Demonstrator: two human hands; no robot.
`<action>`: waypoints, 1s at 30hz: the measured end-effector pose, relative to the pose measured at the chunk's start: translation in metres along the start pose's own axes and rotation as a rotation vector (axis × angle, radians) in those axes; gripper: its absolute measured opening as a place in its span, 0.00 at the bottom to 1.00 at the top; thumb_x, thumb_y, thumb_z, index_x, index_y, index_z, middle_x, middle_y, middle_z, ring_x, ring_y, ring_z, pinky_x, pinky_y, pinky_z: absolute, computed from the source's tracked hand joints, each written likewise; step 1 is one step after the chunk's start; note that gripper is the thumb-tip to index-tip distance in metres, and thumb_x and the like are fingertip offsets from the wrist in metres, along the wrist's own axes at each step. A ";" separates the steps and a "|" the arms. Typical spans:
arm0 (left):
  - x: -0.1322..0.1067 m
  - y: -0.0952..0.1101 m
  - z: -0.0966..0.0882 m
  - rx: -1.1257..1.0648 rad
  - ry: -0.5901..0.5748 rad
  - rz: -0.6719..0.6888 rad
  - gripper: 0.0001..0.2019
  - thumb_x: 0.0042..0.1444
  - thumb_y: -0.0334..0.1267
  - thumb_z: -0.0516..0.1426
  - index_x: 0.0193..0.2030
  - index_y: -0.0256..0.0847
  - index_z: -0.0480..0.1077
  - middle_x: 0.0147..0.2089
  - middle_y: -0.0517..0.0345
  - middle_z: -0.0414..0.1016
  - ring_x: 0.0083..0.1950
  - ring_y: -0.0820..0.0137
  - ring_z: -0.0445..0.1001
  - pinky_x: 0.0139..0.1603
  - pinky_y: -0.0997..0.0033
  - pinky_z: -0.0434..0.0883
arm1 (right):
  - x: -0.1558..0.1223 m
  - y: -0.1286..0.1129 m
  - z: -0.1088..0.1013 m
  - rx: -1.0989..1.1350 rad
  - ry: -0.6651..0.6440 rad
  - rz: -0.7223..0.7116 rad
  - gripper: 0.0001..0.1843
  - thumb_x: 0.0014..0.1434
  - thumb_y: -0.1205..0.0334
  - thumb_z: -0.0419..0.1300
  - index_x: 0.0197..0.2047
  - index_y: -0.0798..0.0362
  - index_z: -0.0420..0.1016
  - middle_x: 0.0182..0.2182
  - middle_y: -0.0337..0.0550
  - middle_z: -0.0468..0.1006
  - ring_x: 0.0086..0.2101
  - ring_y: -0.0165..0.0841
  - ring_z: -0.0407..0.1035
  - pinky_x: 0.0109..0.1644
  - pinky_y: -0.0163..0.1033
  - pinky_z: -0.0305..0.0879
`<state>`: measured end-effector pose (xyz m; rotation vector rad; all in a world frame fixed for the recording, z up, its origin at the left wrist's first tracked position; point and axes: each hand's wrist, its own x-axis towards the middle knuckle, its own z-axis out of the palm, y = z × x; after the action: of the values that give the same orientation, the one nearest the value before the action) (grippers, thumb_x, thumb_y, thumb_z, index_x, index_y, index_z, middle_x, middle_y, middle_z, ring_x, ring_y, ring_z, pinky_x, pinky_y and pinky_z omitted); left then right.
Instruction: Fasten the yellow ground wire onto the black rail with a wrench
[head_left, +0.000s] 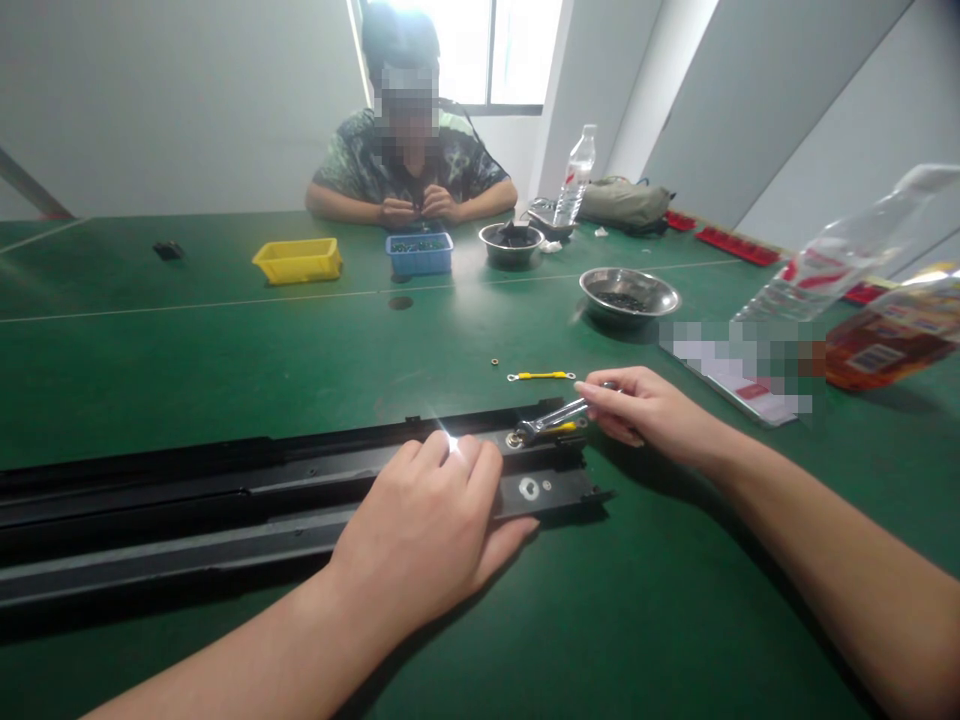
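Long, black, channel-shaped rails [296, 470] are laid lengthwise on the smooth green table [300, 350]. Two yellow-sleeved leads are seen: one loose lead [544, 376] with ring terminals, one fitted lead [564, 428] at the rails' right end. Two round steel bowls [661, 292] are set beyond. A shiny metal wrench [556, 413] is gripped in the curled right hand [637, 412], its head at a nut [515, 440]; the rails are clasped from above by the left hand [431, 505], fingers bent.

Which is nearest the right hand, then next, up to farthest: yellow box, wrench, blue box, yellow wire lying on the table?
In the head view:
1. Wrench: in the right hand.
2. Yellow wire: just left of the hand.
3. Blue box: farther back, left.
4. Yellow box: farthest left.
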<state>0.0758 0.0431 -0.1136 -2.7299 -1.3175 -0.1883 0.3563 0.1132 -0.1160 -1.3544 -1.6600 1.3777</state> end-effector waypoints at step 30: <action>0.001 0.001 0.004 0.011 -0.005 -0.002 0.22 0.68 0.60 0.47 0.48 0.43 0.66 0.41 0.49 0.72 0.43 0.53 0.68 0.43 0.51 0.67 | -0.011 -0.010 -0.015 -0.308 -0.331 0.186 0.25 0.65 0.42 0.62 0.27 0.54 0.74 0.12 0.35 0.65 0.14 0.26 0.58 0.19 0.32 0.48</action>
<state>0.0770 0.0439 -0.1171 -2.7215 -1.3191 -0.1737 0.3700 0.1088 -0.0998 -1.5476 -2.0764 1.5683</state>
